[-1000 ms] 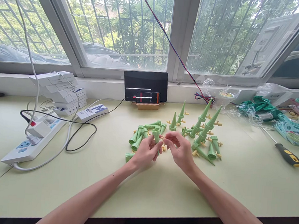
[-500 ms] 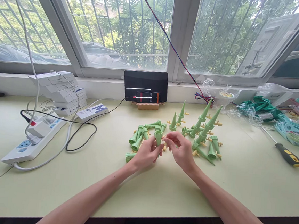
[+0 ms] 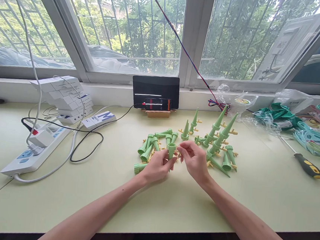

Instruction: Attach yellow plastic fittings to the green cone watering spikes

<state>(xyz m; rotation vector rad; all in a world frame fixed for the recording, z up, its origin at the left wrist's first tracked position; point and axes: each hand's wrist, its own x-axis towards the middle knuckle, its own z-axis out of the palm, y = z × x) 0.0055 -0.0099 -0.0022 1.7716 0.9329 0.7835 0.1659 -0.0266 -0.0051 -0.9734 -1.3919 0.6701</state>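
My left hand is closed around a green plastic watering spike, held with its open end up and its tip downward. Close on its right, my right hand pinches at the spike's side; whatever is between the fingertips is too small and covered to make out. Loose green spikes lie in a pile just left of and behind my left hand, with small yellow valves partly showing among them. Beyond my right hand, several spikes fitted with yellow valves stand point up or lie on the table.
A screwdriver and plastic-wrapped bundles lie at the right. A phone leans against a black tablet at the back. To the left are a power strip, cables and stacked white boxes.
The held spike has shifted slightly right and down, and its open end tips a little more toward me. My right fingertips have moved slightly right.
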